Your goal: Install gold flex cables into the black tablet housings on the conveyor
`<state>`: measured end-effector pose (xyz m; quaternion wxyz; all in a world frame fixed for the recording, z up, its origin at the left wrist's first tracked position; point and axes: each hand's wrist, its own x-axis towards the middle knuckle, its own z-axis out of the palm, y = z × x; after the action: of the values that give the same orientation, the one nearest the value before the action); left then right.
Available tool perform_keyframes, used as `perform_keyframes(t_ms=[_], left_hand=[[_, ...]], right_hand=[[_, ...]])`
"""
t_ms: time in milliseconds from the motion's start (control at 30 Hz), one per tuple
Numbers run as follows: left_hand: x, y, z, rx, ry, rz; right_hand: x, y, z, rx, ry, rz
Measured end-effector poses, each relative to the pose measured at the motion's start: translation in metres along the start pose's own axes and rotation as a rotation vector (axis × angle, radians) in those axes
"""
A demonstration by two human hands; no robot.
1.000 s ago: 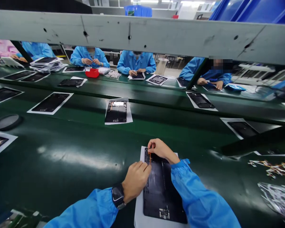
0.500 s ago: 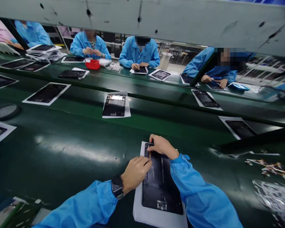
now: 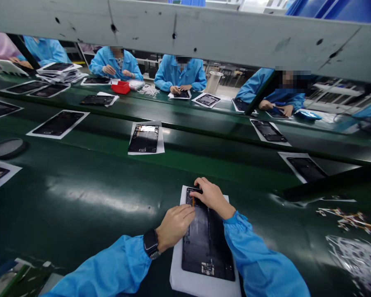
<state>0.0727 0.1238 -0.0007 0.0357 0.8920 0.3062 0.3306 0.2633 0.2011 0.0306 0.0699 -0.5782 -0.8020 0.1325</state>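
A black tablet back panel [image 3: 207,243] lies on a white foam sheet [image 3: 176,276] on the green belt in front of me. My left hand [image 3: 174,225], with a dark watch at the wrist, rests curled on the panel's left edge. Its fingertips pinch the lower end of a thin orange flex strip [image 3: 193,201]. My right hand [image 3: 212,197] is closed in a pinch at the panel's top left corner, pressing on the strip's upper end. Both arms wear blue sleeves.
Further panels on white sheets [image 3: 146,138] [image 3: 58,123] [image 3: 303,167] ride the green conveyor belt [image 3: 89,194]. Several people in blue coats [image 3: 179,74] work across it. Loose orange strips [image 3: 348,218] and clear wrappers [image 3: 357,258] lie at right. A grey beam [image 3: 204,35] spans overhead.
My right hand has come down from a raised pinch onto the panel's top corner. The left hand stays at the strip. The view has shifted slightly.
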Motion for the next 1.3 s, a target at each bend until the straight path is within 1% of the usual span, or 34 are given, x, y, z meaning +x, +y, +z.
perform_keyframes(t_ms=[167,400,567,933,1167,1300], left_hand=[[-0.003,-0.003,0.002,-0.024,-0.004,0.028],[-0.003,0.000,-0.003,0.041,-0.126,0.080],[0.002,0.003,-0.008,0.063,-0.145,0.104],[0.002,0.004,-0.009,0.049,-0.183,0.089],[0.003,0.004,-0.010,0.058,-0.186,0.083],[0.001,0.004,-0.011,0.067,-0.238,0.092]], right_hand=[[0.006,0.009,0.000,0.072,-0.025,0.016],[0.007,0.009,-0.002,0.136,-0.025,0.032],[0.006,0.010,-0.003,0.146,-0.029,0.034],[0.007,0.010,-0.007,0.132,-0.052,0.054],[0.007,0.012,-0.004,0.126,-0.044,0.055],[0.007,0.011,-0.005,0.131,-0.049,0.057]])
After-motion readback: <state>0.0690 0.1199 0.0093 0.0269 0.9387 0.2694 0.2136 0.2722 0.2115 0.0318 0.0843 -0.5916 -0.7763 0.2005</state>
